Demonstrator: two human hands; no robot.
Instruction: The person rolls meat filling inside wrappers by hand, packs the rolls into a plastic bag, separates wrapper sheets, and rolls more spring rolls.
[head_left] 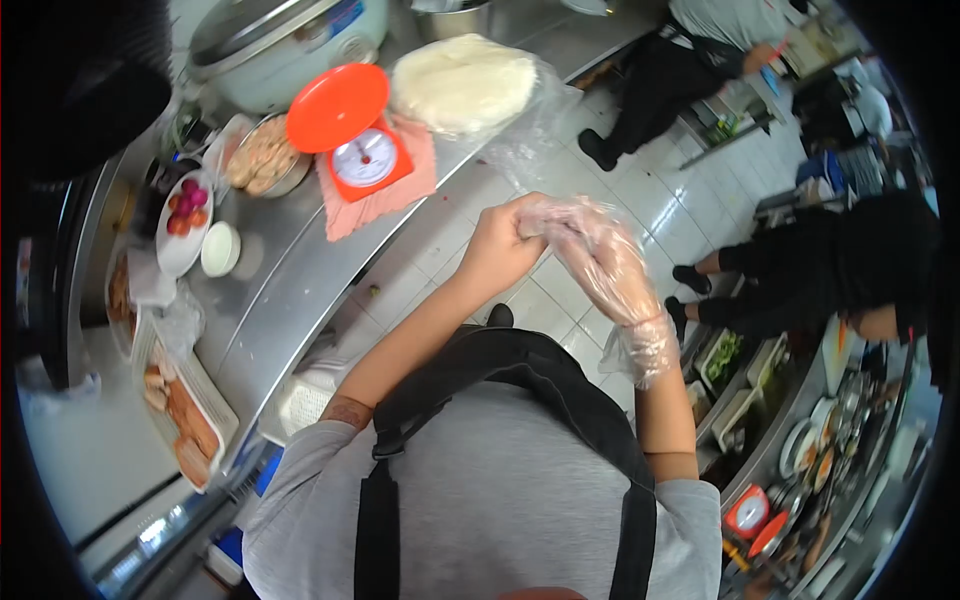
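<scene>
My right hand (600, 265) wears a clear plastic glove, loose and wrinkled around the wrist. My left hand (503, 240) is bare, and its fingers are closed on the fingertip end of that glove. Both hands are raised in front of my chest, above the tiled floor. The nearest items on the steel counter are an orange scale (370, 160) with a round tilted pan, standing on a pink cloth (415, 150), and a large pale dough mass (465, 82) on plastic wrap.
Left on the counter (262, 300) are a metal bowl of raw meat (265, 155), an oval dish of onions (187, 215), a white cup (220, 248) and a meat tray (190, 410). Co-workers (830, 265) stand at right. A cooker (285, 50) sits behind.
</scene>
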